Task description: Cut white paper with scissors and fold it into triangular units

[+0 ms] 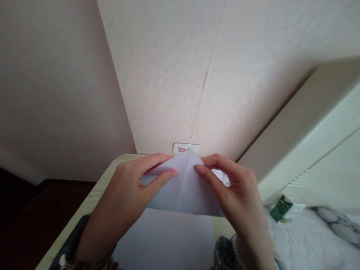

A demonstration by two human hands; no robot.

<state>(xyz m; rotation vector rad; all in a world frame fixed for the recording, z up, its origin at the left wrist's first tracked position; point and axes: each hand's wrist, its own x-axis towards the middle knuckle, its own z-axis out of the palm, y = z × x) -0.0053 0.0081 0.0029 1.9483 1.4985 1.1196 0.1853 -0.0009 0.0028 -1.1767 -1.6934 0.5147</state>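
Note:
A folded sheet of white paper [182, 187] is held up in front of me, its pointed top between my two hands and a crease running down its middle. My left hand [143, 183] pinches its left slanted edge, thumb on the near face. On the right slanted edge my right hand [229, 182] grips in the same way, fingers behind the paper. Below it another white sheet [168, 240] with faint crease lines lies on the light wooden table [104, 187].
A wall socket [186, 148] is just behind the paper. Crumpled white paper [221, 176] shows behind my right hand. To the right, a green and white box [282, 208] sits on a white quilted surface [303, 240]. A dark object [74, 236] lies beside my left forearm.

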